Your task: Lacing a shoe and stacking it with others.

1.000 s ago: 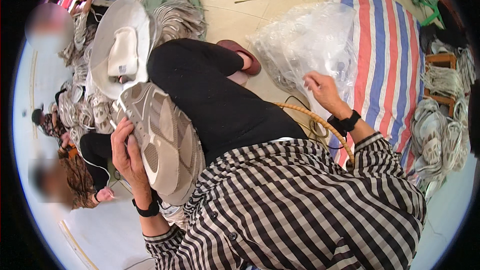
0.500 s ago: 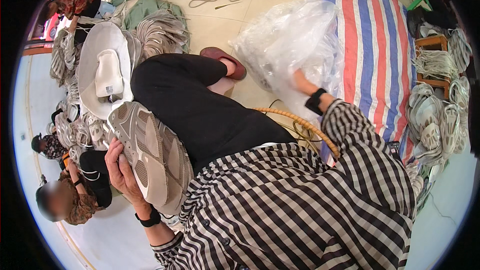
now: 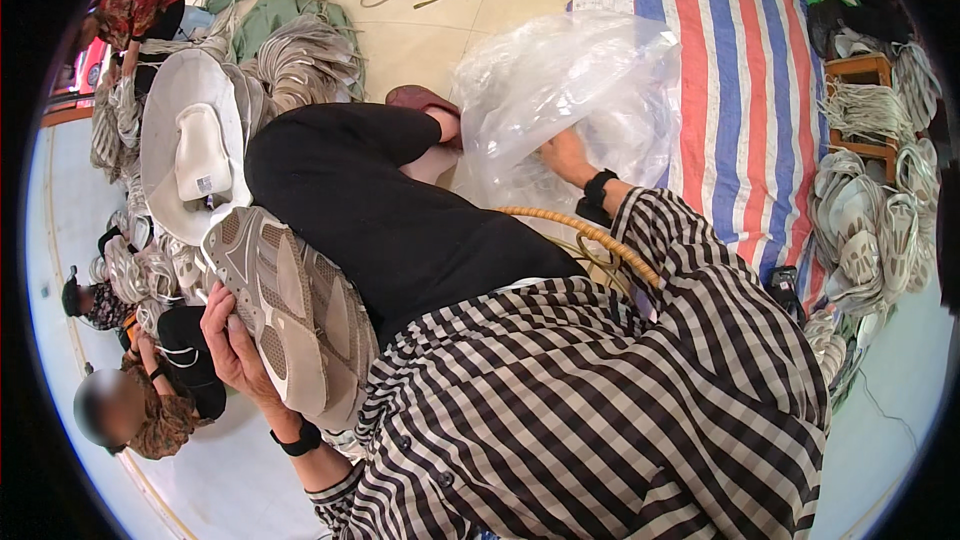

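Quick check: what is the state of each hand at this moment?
Left hand: closed, holding the mesh shoe upper by its edge.
Right hand: at the clear plastic film, fingertips unclear; open or closed cannot be told.

At eight o'clock the shoe upper (image 3: 285, 315) is taupe, beige and white; at five, the shirt (image 3: 590, 410) is black-and-beige checked; at two, the sheet (image 3: 740, 120) is striped red, white and blue.
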The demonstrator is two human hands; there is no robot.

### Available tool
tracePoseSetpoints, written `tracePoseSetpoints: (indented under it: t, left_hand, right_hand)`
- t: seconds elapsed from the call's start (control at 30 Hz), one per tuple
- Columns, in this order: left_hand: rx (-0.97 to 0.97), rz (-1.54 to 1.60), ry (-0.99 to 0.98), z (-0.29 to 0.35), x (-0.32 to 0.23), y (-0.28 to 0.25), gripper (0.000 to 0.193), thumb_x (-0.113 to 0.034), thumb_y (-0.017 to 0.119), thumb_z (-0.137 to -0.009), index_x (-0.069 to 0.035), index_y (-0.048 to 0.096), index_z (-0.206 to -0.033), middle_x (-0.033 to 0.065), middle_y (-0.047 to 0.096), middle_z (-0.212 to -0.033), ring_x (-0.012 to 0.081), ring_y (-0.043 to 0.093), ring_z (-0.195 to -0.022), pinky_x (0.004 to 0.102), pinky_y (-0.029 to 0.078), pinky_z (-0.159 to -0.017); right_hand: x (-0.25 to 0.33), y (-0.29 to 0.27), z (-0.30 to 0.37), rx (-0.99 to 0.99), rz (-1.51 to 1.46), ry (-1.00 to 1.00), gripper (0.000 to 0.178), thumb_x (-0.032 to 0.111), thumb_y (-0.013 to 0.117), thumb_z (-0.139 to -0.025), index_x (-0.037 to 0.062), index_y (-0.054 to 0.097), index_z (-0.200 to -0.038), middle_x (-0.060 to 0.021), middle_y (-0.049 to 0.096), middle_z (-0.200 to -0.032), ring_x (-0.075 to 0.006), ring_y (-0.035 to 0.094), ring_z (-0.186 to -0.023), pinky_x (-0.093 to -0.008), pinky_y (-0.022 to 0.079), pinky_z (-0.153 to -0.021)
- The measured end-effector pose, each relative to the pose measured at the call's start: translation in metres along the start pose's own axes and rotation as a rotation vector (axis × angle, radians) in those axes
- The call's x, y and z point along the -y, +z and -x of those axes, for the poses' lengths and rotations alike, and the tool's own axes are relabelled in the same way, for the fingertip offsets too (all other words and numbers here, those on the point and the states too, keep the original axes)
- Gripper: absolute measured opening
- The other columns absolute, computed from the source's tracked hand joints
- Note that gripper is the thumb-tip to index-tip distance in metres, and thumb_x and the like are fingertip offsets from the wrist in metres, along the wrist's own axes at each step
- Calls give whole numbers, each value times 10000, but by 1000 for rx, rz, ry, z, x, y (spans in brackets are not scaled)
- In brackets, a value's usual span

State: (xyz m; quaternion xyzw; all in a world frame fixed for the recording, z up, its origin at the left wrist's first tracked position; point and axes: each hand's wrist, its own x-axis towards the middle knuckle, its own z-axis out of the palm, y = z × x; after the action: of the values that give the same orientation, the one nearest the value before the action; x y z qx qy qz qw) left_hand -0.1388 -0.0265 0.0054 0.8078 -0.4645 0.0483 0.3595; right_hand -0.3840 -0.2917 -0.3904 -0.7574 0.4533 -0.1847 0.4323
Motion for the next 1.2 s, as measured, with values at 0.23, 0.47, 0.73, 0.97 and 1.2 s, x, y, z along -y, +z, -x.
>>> tracePoseSetpoints:
  t: [0.23,0.47,0.73,0.97,1.2]
  left_hand:
    - [93,105,85,-9,23,25,234,-58,442,-956,64,595,-1083,191,576,-1200,276,518,-1180,390,339,-1057]
    - [97,86,87,-11,24,27,235,-52,438,-951,59,597,-1084,181,579,-1197,274,516,-1184,396,340,-1059]
    - [115,100,80,-12,21,27,232,-39,433,-954,52,589,-1099,176,577,-1222,263,503,-1207,391,317,-1078]
    - [121,92,82,-13,20,23,215,-18,443,-930,45,599,-1064,164,592,-1190,268,529,-1174,381,358,-1043]
    - [190,96,83,-20,1,16,187,-26,516,-925,31,612,-1075,160,595,-1213,235,538,-1154,348,374,-1016]
  right_hand:
    - [-84,-31,40,33,85,336,269,299,633,-787,42,642,-866,-184,669,-860,-367,635,-848,-436,494,-755]
    - [-90,-20,18,80,168,255,322,359,631,-809,77,694,-949,-167,686,-941,-345,647,-904,-405,498,-794]
    - [-79,-27,17,-31,196,325,302,309,595,-819,87,687,-1002,-175,686,-942,-339,655,-890,-411,505,-784]
    - [-34,-98,40,-71,-602,537,206,190,570,-858,13,655,-917,-117,669,-739,-188,591,-527,-292,489,-527]
    - [97,-230,92,56,-740,187,147,174,552,-917,47,619,-950,12,548,-624,-57,481,-470,-189,377,-452]
